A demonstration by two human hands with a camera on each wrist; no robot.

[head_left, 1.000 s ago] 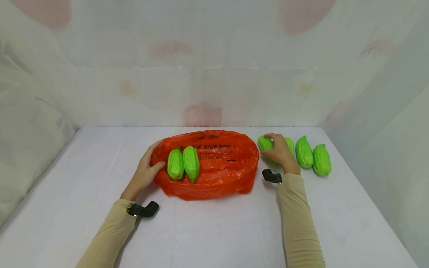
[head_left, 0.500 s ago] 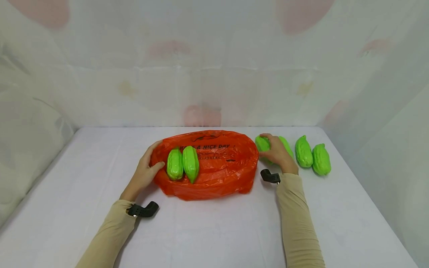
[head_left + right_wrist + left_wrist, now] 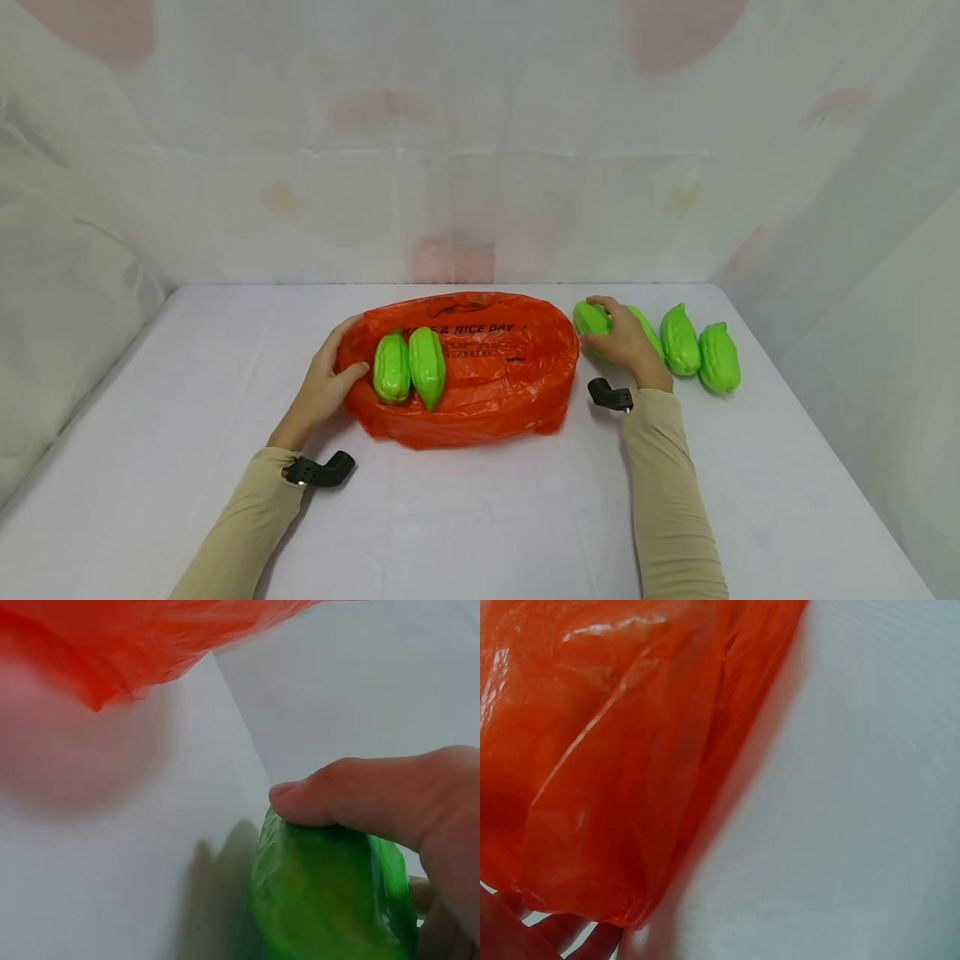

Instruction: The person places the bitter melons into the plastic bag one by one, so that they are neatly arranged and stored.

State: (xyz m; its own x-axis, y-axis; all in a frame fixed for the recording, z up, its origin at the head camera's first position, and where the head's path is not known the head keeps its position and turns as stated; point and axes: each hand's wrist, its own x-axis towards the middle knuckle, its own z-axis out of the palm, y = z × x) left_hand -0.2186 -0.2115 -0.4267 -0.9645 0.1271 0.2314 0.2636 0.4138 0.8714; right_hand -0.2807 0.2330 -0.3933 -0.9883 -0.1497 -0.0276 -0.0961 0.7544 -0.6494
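My left hand [image 3: 327, 381] holds the left edge of a red plastic bag [image 3: 495, 383] printed with black letters, its thumb over the rim. In the left wrist view, fingers [image 3: 555, 934] show at the bottom corner under the bag [image 3: 615, 772]. Two bright green ridged gourds [image 3: 392, 368] lie side by side on the bag's left part. To the right of the bag, my right hand [image 3: 626, 343] grips another green gourd [image 3: 591, 317]. The right wrist view shows the thumb on top of this gourd [image 3: 322, 892]; most of the other fingers are hidden.
A further gourd [image 3: 647, 327] is partly hidden behind my right hand. Two more gourds, the nearer-left one [image 3: 680, 340] and the far-right one [image 3: 720, 358], lie beyond it. A white cloth [image 3: 480, 517] covers the table, with pale sheets behind and at the sides.
My right hand shifted slightly left with its gourd, then slightly back right. The gourd behind that hand now leans and shows differently. The left hand and bag look unchanged.
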